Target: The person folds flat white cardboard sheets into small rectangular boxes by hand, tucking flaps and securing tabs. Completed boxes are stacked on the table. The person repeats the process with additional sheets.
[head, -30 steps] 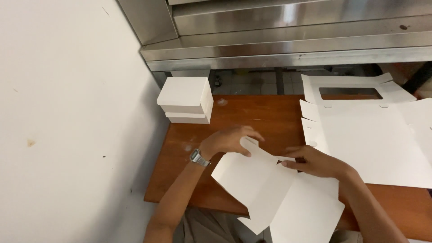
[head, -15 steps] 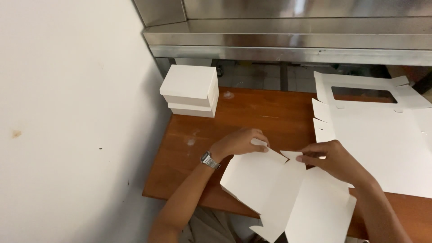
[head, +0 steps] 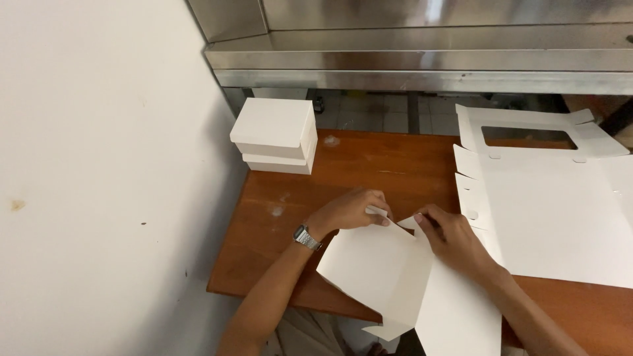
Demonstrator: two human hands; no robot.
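Note:
A flat white cardboard box blank (head: 395, 277) lies over the near edge of the brown wooden table (head: 369, 165). My left hand (head: 349, 209), with a watch on its wrist, pinches a small flap at the blank's top edge. My right hand (head: 455, 240) grips the neighbouring flap and rests on the blank's upper right part. The two hands are close together, almost touching. The blank's lower corner hangs past the table edge over my lap.
Two closed white boxes (head: 277, 135) are stacked at the table's far left. A pile of unfolded white blanks with a window cut-out (head: 547, 204) covers the right side. A steel shelf (head: 422, 59) runs along the back; a white wall (head: 99, 165) is on the left.
The hands have drawn closer together on the blank's top flaps, and the blank has shifted a little on the table. The camera view has dipped and moved.

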